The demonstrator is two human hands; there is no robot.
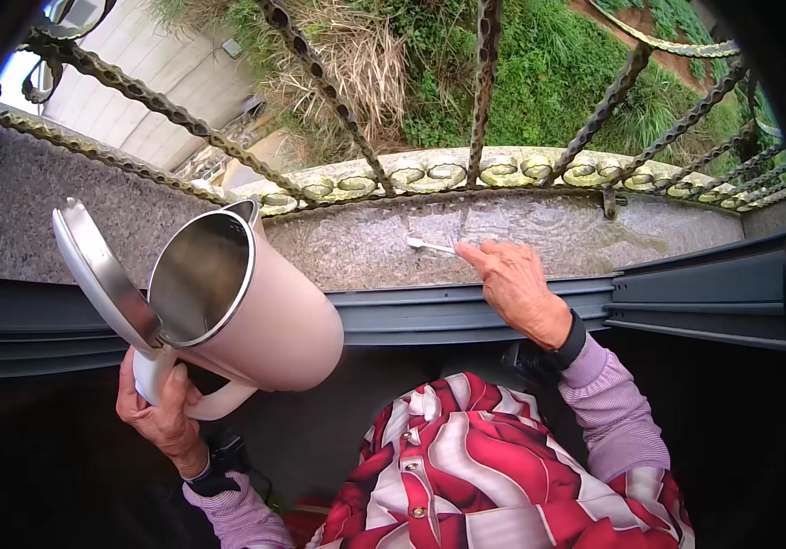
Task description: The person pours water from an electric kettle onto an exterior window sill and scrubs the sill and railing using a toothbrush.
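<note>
A pale pink kettle (288, 316) is tilted at the left, its hinged lid (105, 274) swung up and its steel inside showing. The fingers of my left hand (160, 403) are wrapped round its white handle (219, 400). What lies at the bottom of the kettle is too dark to make out. My right hand (516, 288) reaches out over the stone ledge and is closed on a slim white toothbrush (434, 246). The brush head points left, at or just above the ledge; whether it touches is unclear.
The speckled stone ledge (347, 247) has wet-looking patches. A grey window track (411, 316) runs along its near side. Beyond stands a rusty metal railing (487, 91) with a scrolled bottom band. Grass and a concrete surface lie below, outside.
</note>
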